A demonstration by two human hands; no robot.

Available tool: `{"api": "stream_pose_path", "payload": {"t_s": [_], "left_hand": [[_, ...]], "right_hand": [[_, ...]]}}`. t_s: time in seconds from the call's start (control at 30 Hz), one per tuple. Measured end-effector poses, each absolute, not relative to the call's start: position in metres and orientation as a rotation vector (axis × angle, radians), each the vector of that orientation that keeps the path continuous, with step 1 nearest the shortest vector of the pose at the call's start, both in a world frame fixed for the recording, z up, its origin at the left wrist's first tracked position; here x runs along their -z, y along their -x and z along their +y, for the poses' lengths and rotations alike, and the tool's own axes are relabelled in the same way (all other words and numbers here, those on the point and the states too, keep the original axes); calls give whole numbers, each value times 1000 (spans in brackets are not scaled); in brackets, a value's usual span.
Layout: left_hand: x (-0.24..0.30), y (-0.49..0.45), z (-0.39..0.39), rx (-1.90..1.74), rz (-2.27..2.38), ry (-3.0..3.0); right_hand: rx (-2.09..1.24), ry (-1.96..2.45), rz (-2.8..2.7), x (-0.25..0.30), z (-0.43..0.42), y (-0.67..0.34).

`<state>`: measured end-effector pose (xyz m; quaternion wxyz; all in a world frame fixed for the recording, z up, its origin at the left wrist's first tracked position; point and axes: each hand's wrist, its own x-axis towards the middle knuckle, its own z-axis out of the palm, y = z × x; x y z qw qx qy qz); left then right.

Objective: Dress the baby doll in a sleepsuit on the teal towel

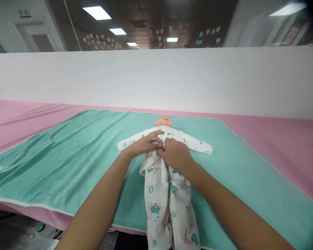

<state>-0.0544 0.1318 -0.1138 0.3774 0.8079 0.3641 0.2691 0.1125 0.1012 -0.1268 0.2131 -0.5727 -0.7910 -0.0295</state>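
A baby doll [163, 121] lies on its back on a green towel [80, 163], its head away from me. It wears a white printed top [195, 143] with long sleeves spread to both sides, and matching white printed trousers [156, 198] whose legs reach toward me. Over the doll's chest, my left hand [148, 143] pinches the front of the top, its upper fingers stretched across the cloth. Pressed close beside it, my right hand [177, 154] is closed on the same front edge. What lies between the fingertips is too small to make out.
The green towel lies over a pink sheet [276, 139]. A white wall panel [146, 80] rises behind, with dark glass and heart stickers above it. On the floor at the lower left, a green round object [40, 228] is visible.
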Motion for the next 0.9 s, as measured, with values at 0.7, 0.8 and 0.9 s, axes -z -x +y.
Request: {"api": "stream_pose_path", "payload": {"t_s": [0.7,0.8,0.9], "left_hand": [[120,27,127,-958,1150,-2224],[119,28,126,-1002,1128,-2141],[115,34,126,-1043,1048,-1941]], "right_hand": [[-71,1443,-2059,144,106,-121],[-175,1363,-2046,142,107,-125],[-421,1304,-1977,138,109,-132]]}}
